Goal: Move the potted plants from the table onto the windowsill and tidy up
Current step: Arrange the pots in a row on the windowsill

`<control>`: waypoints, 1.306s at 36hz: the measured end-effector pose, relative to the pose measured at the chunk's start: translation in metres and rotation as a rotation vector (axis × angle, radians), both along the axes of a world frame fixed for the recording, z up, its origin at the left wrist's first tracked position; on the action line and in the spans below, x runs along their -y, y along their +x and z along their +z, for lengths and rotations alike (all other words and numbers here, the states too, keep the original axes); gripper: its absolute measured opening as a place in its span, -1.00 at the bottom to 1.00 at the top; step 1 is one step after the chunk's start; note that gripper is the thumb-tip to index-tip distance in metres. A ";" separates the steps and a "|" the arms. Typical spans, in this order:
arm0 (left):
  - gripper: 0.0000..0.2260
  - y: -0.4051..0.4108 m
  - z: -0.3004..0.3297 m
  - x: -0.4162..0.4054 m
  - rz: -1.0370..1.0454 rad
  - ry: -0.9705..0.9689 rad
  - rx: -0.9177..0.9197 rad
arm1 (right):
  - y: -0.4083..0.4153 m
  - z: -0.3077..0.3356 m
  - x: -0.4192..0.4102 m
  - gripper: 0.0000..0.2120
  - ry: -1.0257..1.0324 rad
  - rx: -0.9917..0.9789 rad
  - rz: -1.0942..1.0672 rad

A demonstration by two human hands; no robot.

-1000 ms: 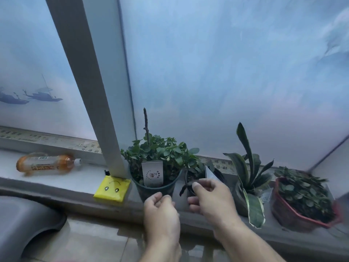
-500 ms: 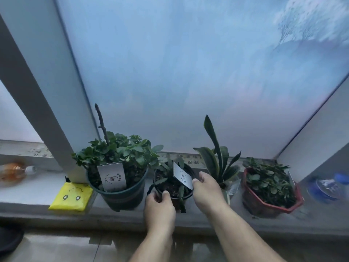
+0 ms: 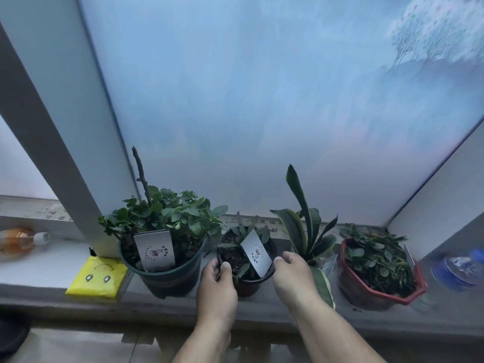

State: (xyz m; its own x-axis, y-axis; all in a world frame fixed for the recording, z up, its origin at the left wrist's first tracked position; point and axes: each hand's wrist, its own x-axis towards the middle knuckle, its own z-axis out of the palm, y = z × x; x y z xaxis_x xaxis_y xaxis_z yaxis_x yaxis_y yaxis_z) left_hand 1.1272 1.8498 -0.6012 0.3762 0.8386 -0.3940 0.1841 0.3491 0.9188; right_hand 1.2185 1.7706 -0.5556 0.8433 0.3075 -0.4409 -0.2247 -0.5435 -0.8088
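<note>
The small black pot (image 3: 246, 268) stands on the grey windowsill (image 3: 262, 307), between a larger dark green pot (image 3: 167, 276) on its left and a tall sword-leaved plant (image 3: 305, 231) on its right. It is round and dark, narrower toward the base, filled with dark crumbly soil from which a few small dull-green leaves spread low over the rim. A white card label (image 3: 256, 251) with a small printed emblem is stuck in the soil, tilted to the right. The left hand (image 3: 216, 284) grips the pot's left rim, thumb hooked over the edge and fingers curled round the outer wall. The right hand (image 3: 290, 273) holds the right rim, its fingers curled against the pot's side just beside the label. The green pot carries a bushy mass of rounded leaves, a bare upright twig, and a similar white label. Farther right sits a red angular pot (image 3: 377, 289) full of small trailing leaves, then a blue-capped plastic bottle (image 3: 457, 268) lying on the sill. At the left lie a yellow packet (image 3: 97, 277) with a drawn face and an orange bottle (image 3: 18, 241) on its side. Behind everything rises frosted blue window glass (image 3: 262, 100) with a pale frame post (image 3: 60, 127).
</note>
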 end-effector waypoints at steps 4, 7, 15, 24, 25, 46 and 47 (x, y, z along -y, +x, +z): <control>-0.72 0.002 -0.006 0.002 0.015 -0.004 0.026 | 0.008 -0.016 -0.012 -0.53 -0.003 0.015 -0.025; -0.68 0.001 -0.014 -0.004 0.010 -0.004 0.031 | 0.009 -0.031 -0.011 -0.66 0.003 0.025 -0.076; -0.66 -0.002 -0.013 -0.007 -0.028 -0.143 0.154 | -0.003 -0.028 0.000 -0.95 0.109 -0.080 -0.200; -0.64 -0.002 -0.020 0.008 -0.065 -0.038 0.062 | 0.012 -0.043 -0.009 -0.80 0.028 0.026 -0.135; -0.66 -0.002 -0.020 0.006 -0.050 -0.032 0.068 | 0.010 -0.041 -0.008 -0.79 0.032 0.020 -0.133; -0.81 0.002 -0.024 0.004 0.134 -0.263 0.294 | -0.010 -0.033 -0.003 -0.89 0.195 -0.174 -0.084; -0.80 0.002 -0.027 0.002 0.136 -0.243 0.282 | -0.012 -0.034 -0.005 -0.90 0.209 -0.195 -0.092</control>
State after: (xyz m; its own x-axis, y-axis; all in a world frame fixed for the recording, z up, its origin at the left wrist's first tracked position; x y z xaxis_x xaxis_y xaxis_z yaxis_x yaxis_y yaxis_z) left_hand 1.1291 1.8474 -0.6282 0.3903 0.7833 -0.4839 -0.1268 0.5663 0.8144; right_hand 1.2061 1.7756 -0.5893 0.7773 0.3352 -0.5325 -0.4275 -0.3395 -0.8378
